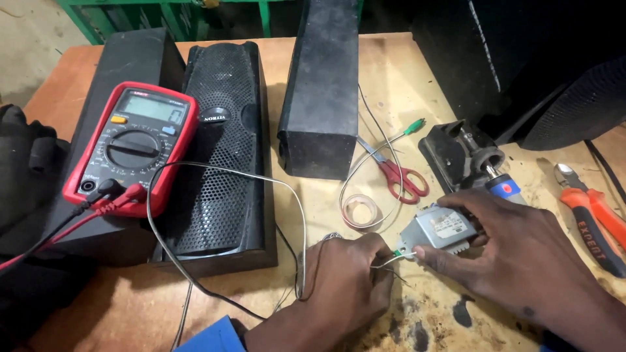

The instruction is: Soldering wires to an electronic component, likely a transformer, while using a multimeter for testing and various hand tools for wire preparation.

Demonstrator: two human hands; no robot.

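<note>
Our left hand [345, 283] pinches thin wires [386, 262]; our right hand [515, 254] grips a grey metal box [438, 231] near the table's [404, 72] front edge. Scissors [399, 171], tape [360, 212], speakers [222, 150] and multimeter [134, 145] lie behind.

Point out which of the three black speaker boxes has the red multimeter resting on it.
The leftmost speaker box, plain-sided, lying flat at the table's left edge: the multimeter sits on it. The mesh-fronted speaker beside it and the upright box carry nothing.
</note>
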